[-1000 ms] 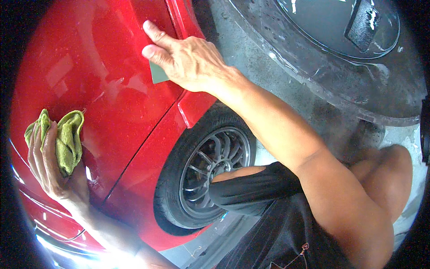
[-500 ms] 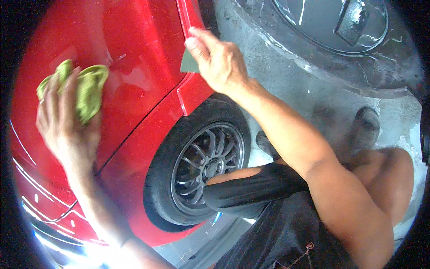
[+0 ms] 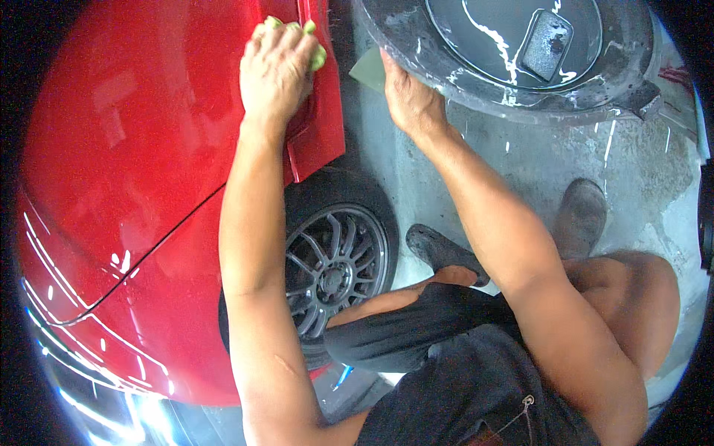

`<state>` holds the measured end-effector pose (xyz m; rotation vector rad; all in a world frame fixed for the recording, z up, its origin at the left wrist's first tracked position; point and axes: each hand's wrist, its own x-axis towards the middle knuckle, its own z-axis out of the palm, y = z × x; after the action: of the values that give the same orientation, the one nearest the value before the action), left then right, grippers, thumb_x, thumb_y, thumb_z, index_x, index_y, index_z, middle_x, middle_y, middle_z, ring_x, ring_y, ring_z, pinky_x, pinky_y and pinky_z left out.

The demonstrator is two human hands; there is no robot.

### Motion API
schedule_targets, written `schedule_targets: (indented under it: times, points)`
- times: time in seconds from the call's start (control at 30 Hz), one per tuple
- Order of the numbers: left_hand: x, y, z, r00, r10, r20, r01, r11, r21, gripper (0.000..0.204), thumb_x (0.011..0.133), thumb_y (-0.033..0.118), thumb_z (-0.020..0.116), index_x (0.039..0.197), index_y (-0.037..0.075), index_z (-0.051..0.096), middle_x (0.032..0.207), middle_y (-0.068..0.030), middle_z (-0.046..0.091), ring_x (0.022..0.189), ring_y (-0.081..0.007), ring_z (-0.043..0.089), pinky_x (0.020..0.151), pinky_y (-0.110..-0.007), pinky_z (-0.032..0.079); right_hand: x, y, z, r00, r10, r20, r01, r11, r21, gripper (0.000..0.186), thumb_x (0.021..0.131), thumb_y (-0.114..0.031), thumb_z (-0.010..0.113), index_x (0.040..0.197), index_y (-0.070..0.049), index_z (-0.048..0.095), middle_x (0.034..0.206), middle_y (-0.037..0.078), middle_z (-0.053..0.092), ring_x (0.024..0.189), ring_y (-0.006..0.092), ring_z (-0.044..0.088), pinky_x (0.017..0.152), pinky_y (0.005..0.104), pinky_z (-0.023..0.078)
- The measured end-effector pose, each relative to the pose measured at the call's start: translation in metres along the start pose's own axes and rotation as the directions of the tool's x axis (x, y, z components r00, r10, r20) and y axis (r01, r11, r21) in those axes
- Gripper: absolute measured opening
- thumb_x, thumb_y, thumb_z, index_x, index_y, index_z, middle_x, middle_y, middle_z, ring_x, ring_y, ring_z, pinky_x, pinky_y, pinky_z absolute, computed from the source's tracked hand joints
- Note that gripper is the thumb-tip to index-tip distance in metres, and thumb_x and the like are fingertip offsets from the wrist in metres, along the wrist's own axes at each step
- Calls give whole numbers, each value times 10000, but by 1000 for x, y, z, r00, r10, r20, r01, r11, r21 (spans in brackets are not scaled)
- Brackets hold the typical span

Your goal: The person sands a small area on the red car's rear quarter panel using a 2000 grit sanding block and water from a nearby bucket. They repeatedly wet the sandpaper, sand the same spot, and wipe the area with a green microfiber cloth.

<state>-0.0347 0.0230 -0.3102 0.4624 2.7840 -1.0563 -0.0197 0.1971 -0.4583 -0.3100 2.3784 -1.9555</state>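
Observation:
My left hand (image 3: 271, 80) is closed on a yellow-green cloth (image 3: 318, 59), pressed to the red car body (image 3: 126, 163) beside its upper right edge. The fingers cover much of the cloth. To the right, my right hand (image 3: 409, 97) grips a flat grey-green sheet (image 3: 366, 72), just off the car and at the rim of a large round dark tub (image 3: 476, 100). Its fingertips are partly hidden behind the sheet and rim.
The car's wheel (image 3: 331, 279) with dark spokes sits below the body panel. My bent knees and dark shoes (image 3: 576, 223) are on the wet concrete floor (image 3: 535, 156). A small rectangular dark object (image 3: 547, 44) lies in the tub.
My left hand and cloth have moved up and right to the panel's edge. My right hand, sheet in it, has left the car and moved right to the tub.

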Motion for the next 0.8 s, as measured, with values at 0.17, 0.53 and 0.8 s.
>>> schedule_targets:
  times: [0.17,0.53,0.8]
  points:
    - [-73,44,-30,949,-11,316,158,882,-445,534,720,118,813,1246,129,721,1109,-110,688,1148,-335,640,993,-480,490,-11,-13,6,972,233,39,-228,880,417,613,1132,-539,448,1426,-32,628,1439,245,642,1364,446,577,1164,513,405]
    - [-204,146,-158,629,121,768,729,249,-637,775,690,77,791,1450,95,643,1234,-203,697,1226,-406,645,1093,-461,499,-11,-5,12,903,416,110,-427,837,341,505,978,-398,678,1283,5,690,1222,270,742,1177,452,703,1044,507,519]
    - [-214,189,-119,598,225,769,744,201,-637,752,772,109,741,1500,51,560,1417,-240,641,1304,-411,634,1113,-436,500,-10,-8,-5,886,376,272,-446,852,275,436,929,-262,660,1290,-20,690,1161,240,766,1131,411,734,1016,490,554]
